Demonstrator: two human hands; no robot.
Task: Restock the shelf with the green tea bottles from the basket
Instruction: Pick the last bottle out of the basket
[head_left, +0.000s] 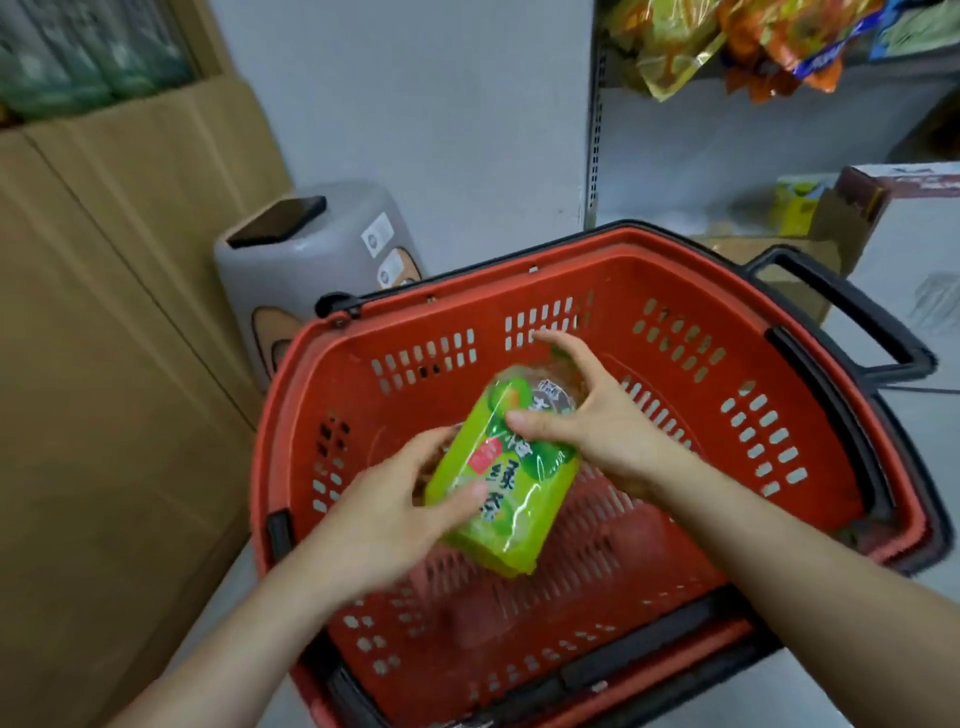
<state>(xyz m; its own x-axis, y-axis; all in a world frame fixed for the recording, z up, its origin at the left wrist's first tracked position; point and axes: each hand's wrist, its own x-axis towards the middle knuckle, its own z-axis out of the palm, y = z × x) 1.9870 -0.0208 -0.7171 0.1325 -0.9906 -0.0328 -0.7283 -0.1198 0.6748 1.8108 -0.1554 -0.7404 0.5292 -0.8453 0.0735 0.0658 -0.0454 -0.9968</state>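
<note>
A green tea bottle (506, 483) with a bright green label is held tilted above the inside of a red plastic basket (753, 467). My left hand (400, 509) grips its lower end, thumb across the label. My right hand (587, 415) holds its upper part, thumb on the label and fingers spread round the far side. The bottle's cap end is hidden behind my right hand. No other bottle shows in the basket.
Tall cardboard boxes (104, 364) stand at the left. A grey bin (311, 260) sits behind the basket. At the upper right a white shelf unit (675, 145) carries snack bags (753, 41), with boxes (831, 208) lower down. The basket's black handle (852, 306) sticks out to the right.
</note>
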